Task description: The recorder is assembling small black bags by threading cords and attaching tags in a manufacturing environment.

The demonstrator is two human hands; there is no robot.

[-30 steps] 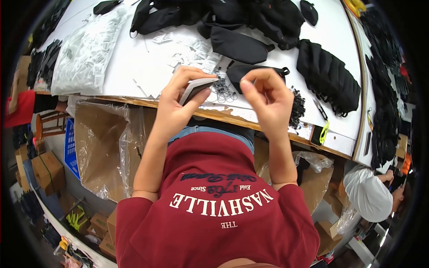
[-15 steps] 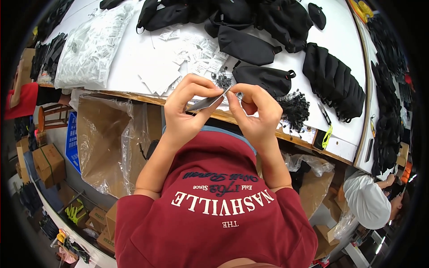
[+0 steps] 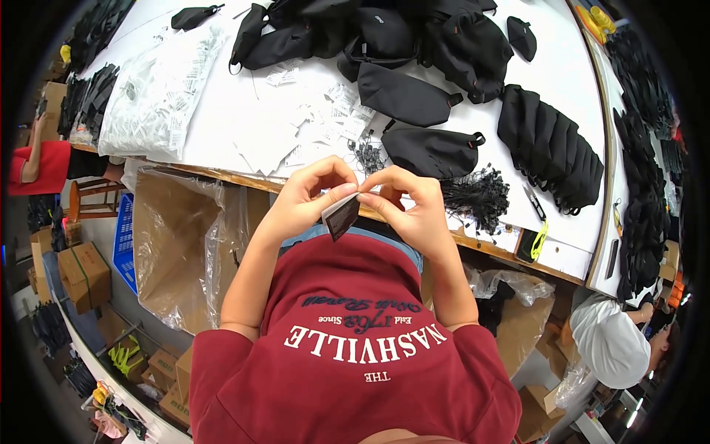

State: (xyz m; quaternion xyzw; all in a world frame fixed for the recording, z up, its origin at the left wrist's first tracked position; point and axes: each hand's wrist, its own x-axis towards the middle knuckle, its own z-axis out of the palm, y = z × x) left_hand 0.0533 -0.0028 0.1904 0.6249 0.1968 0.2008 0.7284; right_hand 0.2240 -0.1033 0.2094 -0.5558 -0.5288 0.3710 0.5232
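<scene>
In front of my waist, just off the table's near edge, my left hand (image 3: 312, 201) pinches a small dark tag with a pale edge (image 3: 342, 217). The tag hangs tilted below my fingertips. My right hand (image 3: 411, 206) is closed too, its thumb and forefinger meeting at the tag's upper corner; any string there is too small to make out. Just beyond my hands lie a few black tag strings (image 3: 366, 157) and a black zip pouch (image 3: 433, 152). A larger tangle of black strings (image 3: 477, 200) rests right of my right hand.
Black pouches (image 3: 551, 148) lie overlapped in a row at the right. White printed labels (image 3: 270, 137) and a clear bag of labels (image 3: 159, 92) cover the left. Snips (image 3: 535, 203) lie near the front edge. Below stands a plastic-lined carton (image 3: 174, 251). Another person (image 3: 610, 340) is at the right.
Both hands have come down a little and nearer to my body. The tag has turned from almost edge-on to showing its dark face, hanging downward.
</scene>
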